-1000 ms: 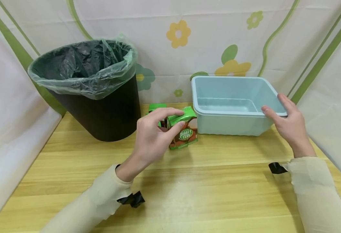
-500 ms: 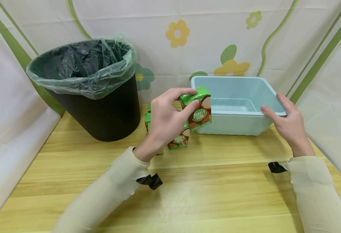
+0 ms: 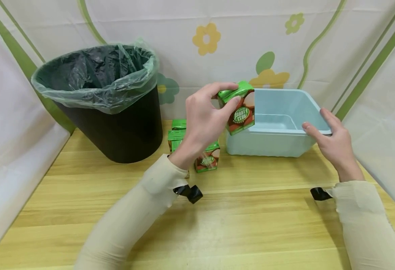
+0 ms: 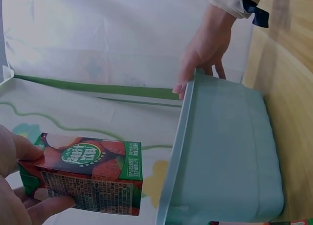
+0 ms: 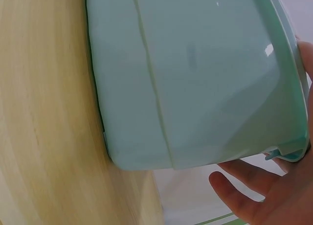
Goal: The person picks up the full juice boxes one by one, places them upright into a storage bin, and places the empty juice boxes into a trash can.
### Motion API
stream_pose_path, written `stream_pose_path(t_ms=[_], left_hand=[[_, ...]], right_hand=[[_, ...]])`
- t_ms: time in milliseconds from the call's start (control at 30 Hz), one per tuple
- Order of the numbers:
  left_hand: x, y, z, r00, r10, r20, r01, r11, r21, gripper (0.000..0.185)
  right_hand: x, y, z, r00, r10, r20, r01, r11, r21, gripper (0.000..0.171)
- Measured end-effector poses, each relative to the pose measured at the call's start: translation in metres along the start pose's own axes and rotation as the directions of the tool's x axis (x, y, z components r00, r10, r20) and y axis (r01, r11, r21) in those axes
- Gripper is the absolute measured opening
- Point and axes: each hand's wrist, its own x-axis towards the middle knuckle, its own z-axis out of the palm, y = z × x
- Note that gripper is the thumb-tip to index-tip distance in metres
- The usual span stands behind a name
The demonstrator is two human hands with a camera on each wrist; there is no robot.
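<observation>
**A:** Head view first: where is the carton (image 3: 239, 108) now?

**B:** In the air, over the left rim of the tub (image 3: 278, 122). The left hand (image 3: 207, 116) pinches it by its green top, thumb on the near face, fingers over the far side. A second ago that hand was just closing on it down on the table (image 3: 217, 217), between the bin (image 3: 99, 101) and the tub; half a second ago it was lifted to rim height, and it has since risen and moved right.

**A:** And the right hand (image 3: 335, 144)?

**B:** It has not shifted. It rests on the tub's near right corner, fingers straight and relaxed along the rim, thumb under the lip in the right wrist view (image 5: 254, 195).

**A:** What stays on the table?

**B:** Three more cartons (image 3: 192, 150) near the back edge, between bin and tub, partly hidden behind the left forearm. They only came into sight once the hand rose.

**A:** Does the left wrist view add anything?

**B:** The carton (image 4: 88, 178) is held just beside the tub's rim (image 4: 178, 151), not touching it.
</observation>
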Motion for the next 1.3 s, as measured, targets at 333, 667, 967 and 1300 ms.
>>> stream_pose_path(t_ms=[333,667,967,1300], left_hand=[[0.022,-0.008,0.013,0.996,-0.076,-0.043,0.073,0.996,-0.052,0.025],[0.036,-0.025,0.032,0.986,-0.157,-0.057,0.151,0.983,-0.101,0.024],[0.038,-0.031,0.051,0.973,-0.230,-0.031,0.224,0.965,-0.140,0.024],[0.043,-0.031,0.075,0.962,-0.272,-0.002,0.268,0.952,-0.146,0.025]], right_hand=[[0.000,0.000,0.000,1.000,-0.007,0.002,0.007,1.000,-0.014,0.086],[0.001,0.000,-0.001,1.000,0.005,0.008,-0.005,1.000,-0.022,0.085],[0.004,-0.001,0.000,1.000,-0.007,0.017,0.007,1.000,-0.014,0.083],[0.002,0.005,-0.003,0.997,-0.037,0.062,0.036,0.999,0.025,0.080]])
